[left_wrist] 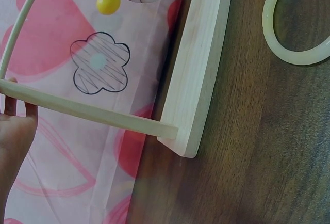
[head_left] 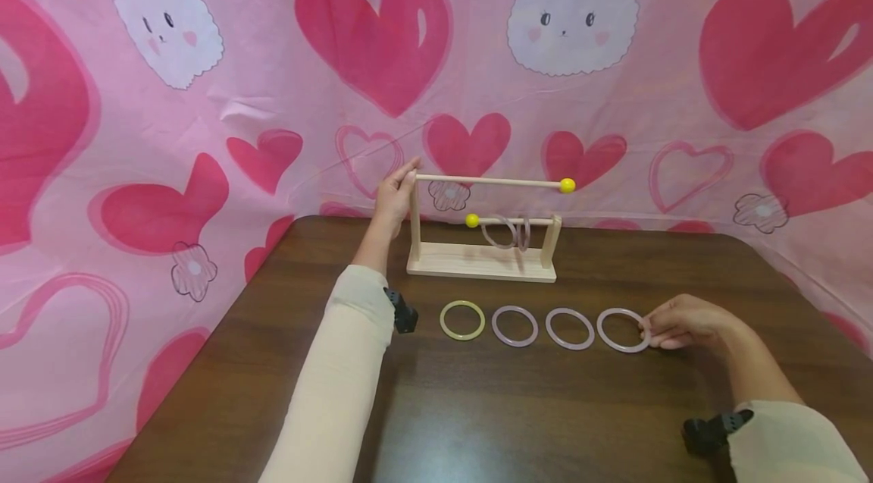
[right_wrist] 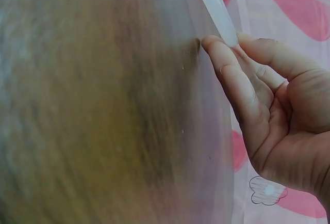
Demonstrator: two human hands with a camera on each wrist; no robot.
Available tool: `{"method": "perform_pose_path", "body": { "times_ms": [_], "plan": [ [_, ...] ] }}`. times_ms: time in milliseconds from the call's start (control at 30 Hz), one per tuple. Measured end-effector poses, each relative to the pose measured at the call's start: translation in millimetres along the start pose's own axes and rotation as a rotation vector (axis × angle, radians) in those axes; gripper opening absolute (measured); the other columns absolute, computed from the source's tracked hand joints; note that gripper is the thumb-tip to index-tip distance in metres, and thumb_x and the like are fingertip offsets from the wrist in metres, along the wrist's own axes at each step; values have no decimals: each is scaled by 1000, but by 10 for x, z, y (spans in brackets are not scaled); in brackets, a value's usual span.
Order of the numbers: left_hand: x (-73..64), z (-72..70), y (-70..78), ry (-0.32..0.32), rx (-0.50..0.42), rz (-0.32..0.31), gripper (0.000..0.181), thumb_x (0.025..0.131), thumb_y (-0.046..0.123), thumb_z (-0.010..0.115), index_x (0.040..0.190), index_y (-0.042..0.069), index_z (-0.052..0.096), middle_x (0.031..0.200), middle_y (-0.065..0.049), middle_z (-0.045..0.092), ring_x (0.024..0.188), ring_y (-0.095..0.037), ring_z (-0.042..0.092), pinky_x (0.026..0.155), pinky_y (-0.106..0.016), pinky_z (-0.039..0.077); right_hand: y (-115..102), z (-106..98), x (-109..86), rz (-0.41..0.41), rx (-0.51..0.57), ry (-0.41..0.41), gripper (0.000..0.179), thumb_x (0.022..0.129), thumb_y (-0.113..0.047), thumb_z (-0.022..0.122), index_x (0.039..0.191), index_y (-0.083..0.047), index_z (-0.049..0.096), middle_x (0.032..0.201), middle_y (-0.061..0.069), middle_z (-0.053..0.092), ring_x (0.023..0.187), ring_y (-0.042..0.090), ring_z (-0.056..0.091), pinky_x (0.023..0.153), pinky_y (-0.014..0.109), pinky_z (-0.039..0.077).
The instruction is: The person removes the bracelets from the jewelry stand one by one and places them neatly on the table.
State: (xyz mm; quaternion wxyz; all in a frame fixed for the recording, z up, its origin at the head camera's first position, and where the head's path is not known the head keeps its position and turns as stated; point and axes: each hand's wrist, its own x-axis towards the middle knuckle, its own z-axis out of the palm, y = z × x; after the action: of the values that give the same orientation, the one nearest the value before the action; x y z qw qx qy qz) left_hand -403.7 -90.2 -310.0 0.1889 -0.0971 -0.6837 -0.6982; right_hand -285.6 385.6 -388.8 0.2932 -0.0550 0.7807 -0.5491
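A wooden bangle stand [head_left: 480, 261] with two bars stands at the back of the table. My left hand [head_left: 393, 199] holds the top of its tall left post; in the left wrist view some fingers [left_wrist: 32, 109] show behind the post. Purple bangles [head_left: 524, 234] hang on the lower bar, and no bangle is on the upper bar [head_left: 487, 180]. My right hand [head_left: 692, 322] pinches the rightmost purple bangle [head_left: 600, 327] by its right edge. Between thumb and fingers in the right wrist view, that bangle [right_wrist: 214, 7] looks pale. Whether it is lifted off the table I cannot tell.
Left of the pinched bangle, a yellow bangle [head_left: 443, 322] and two purple bangles, one in the middle [head_left: 495, 327] and one further right [head_left: 549, 330], lie in a row on the brown table [head_left: 518, 407]. Yellow balls [head_left: 567, 185] cap the bars. A pink heart-patterned cloth [head_left: 477, 89] hangs behind.
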Motion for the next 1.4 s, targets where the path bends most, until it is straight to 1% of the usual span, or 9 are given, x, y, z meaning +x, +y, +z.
{"method": "perform_pose_path", "body": {
  "times_ms": [167,300,367,567,667,767,900,1133,1400],
  "plan": [
    [-2,-5,4,-1,1,3,33,96,10,49,127,8,56,127,-9,56,121,-16,46,98,-24,39,30,-17,-13,4,0,18,18,90,-4,52,94,5,66,77,7,68,70,12,65,62,23,55],
    [-3,-7,9,-4,3,1,33,96,10,49,128,8,56,127,-9,56,121,-17,46,98,-25,39,44,-20,-16,28,-12,58,17,91,-10,55,90,0,68,76,6,68,69,11,65,62,24,55],
    [-2,-9,12,-4,6,0,33,96,11,48,128,8,55,127,-9,56,121,-17,46,98,-24,39,42,-19,-19,46,-25,82,19,93,-14,55,88,-1,68,75,6,68,68,12,65,62,24,55],
    [0,-8,15,-7,11,-2,33,96,11,49,128,9,55,127,-8,56,121,-17,46,98,-24,39,-4,-24,-49,98,-75,124,37,96,-28,49,91,5,65,77,8,67,69,15,66,62,28,56],
    [-4,-8,16,-8,11,-10,33,96,11,49,128,10,55,127,-8,56,121,-17,46,98,-24,39,-35,-45,-74,114,-95,127,43,97,-30,46,95,9,65,81,11,68,71,17,66,63,30,56],
    [-9,-10,18,-4,16,-15,33,96,12,48,128,10,56,127,-7,56,121,-17,46,98,-25,39,-65,-62,-97,117,-103,131,45,98,-31,45,96,9,64,83,12,69,72,18,67,63,31,56],
    [-6,-9,15,1,24,-8,33,96,12,49,128,10,56,127,-7,57,121,-18,47,98,-25,39,-94,-53,-118,107,-101,136,45,98,-30,45,96,11,64,83,13,69,72,19,67,63,30,56],
    [-7,-5,7,-1,28,-9,33,96,13,50,128,11,56,126,-6,57,121,-17,46,98,-25,38,-145,-41,-98,96,-52,178,45,96,-29,48,99,13,62,81,11,69,71,16,67,63,28,56],
    [-6,-8,18,-5,4,-6,33,96,11,49,128,10,56,126,-7,57,121,-17,46,98,-25,38,-218,-40,-40,30,-27,221,43,96,-26,49,102,15,60,83,10,69,73,17,67,67,30,56]
  ]
}}
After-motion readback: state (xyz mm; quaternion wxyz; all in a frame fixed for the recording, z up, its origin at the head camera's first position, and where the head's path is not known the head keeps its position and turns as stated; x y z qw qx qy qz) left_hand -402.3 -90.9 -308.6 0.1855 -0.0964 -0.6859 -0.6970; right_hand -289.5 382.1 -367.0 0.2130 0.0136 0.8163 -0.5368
